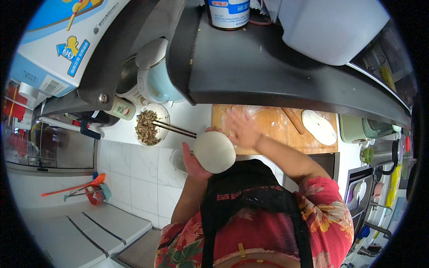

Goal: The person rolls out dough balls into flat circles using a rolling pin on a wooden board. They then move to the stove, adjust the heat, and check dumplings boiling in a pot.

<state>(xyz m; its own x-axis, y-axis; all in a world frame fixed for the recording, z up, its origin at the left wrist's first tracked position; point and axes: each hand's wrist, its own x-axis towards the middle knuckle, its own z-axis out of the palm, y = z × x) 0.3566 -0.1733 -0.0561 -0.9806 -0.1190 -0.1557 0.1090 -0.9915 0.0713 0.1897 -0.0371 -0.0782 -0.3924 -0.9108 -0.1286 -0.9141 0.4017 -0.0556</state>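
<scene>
A round, flat sheet of white dough [215, 152] lies across the palm and fingers of my left hand [197, 164], held in front of the black apron. My right hand [242, 129], fingers spread and slightly blurred, is over the floured wooden board [268, 142]; whether it touches the board I cannot tell. Farther right on the board are a wooden rolling pin [293, 121] and another flat piece of dough [319, 127]. Left of my hands, a white bowl [163, 132] holds chopped filling [146, 128], with a pair of dark chopsticks [177, 130] resting in it and pointing towards the dough.
A black shelf [254, 73] overhangs the counter, bearing a labelled jar [229, 15] and a pale container [330, 30]. A light blue kettle [161, 77] and a seasoning bottle [123, 108] stand behind the bowl. At the right are a green container [351, 129] and a glass jug [380, 152].
</scene>
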